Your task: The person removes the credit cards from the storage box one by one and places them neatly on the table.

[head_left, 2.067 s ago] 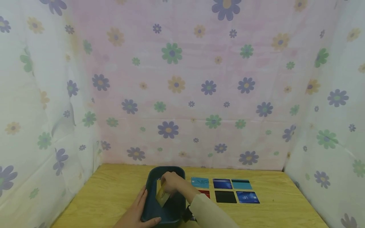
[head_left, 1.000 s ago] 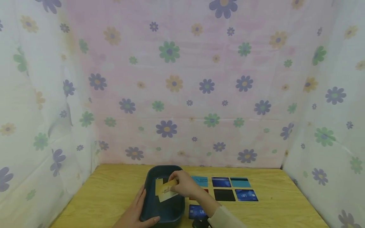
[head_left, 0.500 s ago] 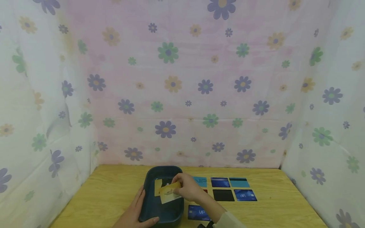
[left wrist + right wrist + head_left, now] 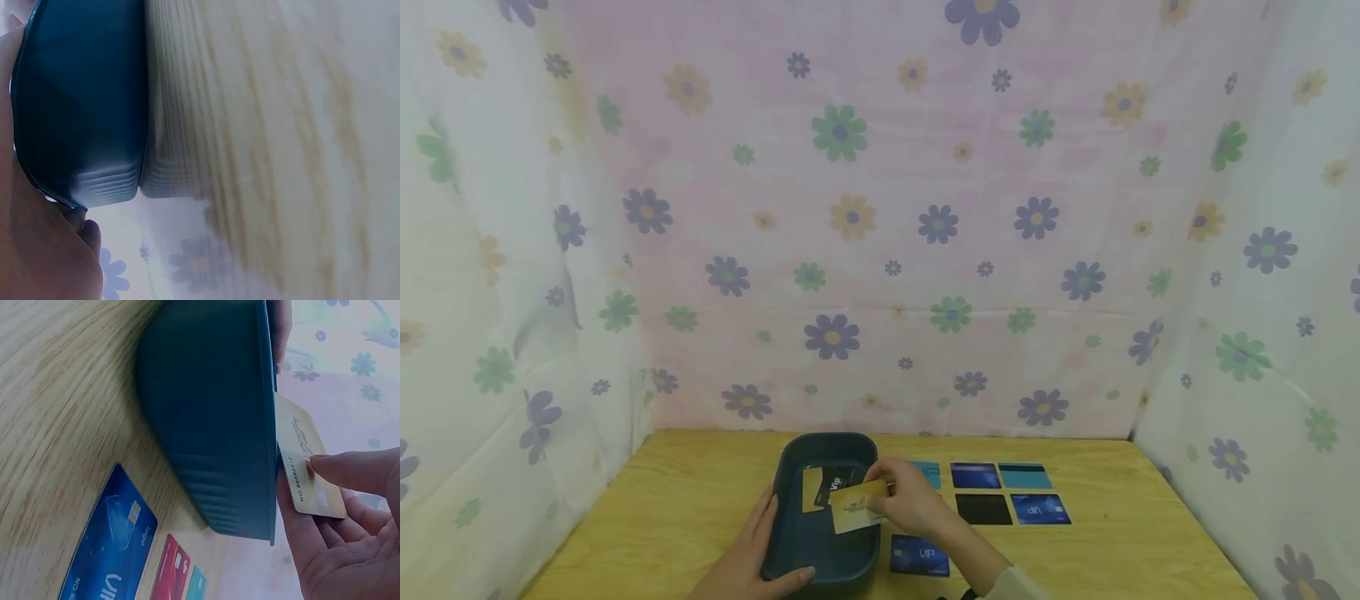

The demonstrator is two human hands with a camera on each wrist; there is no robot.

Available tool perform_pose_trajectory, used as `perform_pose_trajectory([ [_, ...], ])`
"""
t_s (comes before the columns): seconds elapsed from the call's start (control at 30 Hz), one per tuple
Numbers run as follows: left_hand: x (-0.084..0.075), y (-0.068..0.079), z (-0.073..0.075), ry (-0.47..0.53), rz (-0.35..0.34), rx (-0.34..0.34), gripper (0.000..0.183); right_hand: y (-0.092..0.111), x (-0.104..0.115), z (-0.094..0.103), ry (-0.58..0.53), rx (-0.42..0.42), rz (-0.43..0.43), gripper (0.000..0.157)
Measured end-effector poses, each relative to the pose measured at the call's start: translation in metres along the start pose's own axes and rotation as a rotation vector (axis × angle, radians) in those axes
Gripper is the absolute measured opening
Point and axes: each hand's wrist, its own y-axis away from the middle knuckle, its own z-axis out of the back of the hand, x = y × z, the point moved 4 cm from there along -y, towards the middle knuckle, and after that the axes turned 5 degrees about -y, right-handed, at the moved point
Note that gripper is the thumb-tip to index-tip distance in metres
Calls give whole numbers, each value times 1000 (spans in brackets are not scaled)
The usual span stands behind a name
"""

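A dark teal plastic bin [image 4: 820, 560] stands on the table, with a gold card [image 4: 810, 492] and a black VIP card [image 4: 832, 484] lying inside. My left hand [image 4: 747, 546] grips the bin's near left side, its thumb at the front rim and its fingers along the outside. Between thumb and fingers my right hand [image 4: 913, 500] pinches another gold card [image 4: 307, 453], level with the bin's right rim and partly over the inside. The right wrist view shows numbers printed on that card; its face is tilted up.
Right of the bin several cards lie in rows: a dark blue one [image 4: 975, 475], a light blue one [image 4: 1026, 476], a black one [image 4: 984, 509] and a blue VIP card [image 4: 1041, 509]. Nearer sits another blue VIP card [image 4: 919, 556]. A red card [image 4: 170, 567] shows beside it.
My right hand has lifted a gold card from inside the bin and moved it right to the rim, uncovering the black VIP card. The left hand keeps its hold on the bin.
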Motion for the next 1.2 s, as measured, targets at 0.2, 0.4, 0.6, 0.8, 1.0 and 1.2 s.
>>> perform_pose_trajectory([
  [0.2,1,-1,0,-6,-6,12,116,6,0,7,46,-5,43,18],
  [0.4,3,-1,-1,1,0,14,118,11,-3,16,14,-1,51,20],
  [0.6,3,-1,-1,-8,12,8,117,17,-13,26,-10,-6,-12,28],
  [0.8,4,-1,-2,1,13,14,117,26,-17,36,-9,-20,-54,25],
  [1.0,4,-2,-2,-1,7,15,118,34,-22,46,-9,-43,-78,26],
  [1.2,4,-3,-2,0,1,5,118,40,-24,55,-13,-41,-105,26],
])
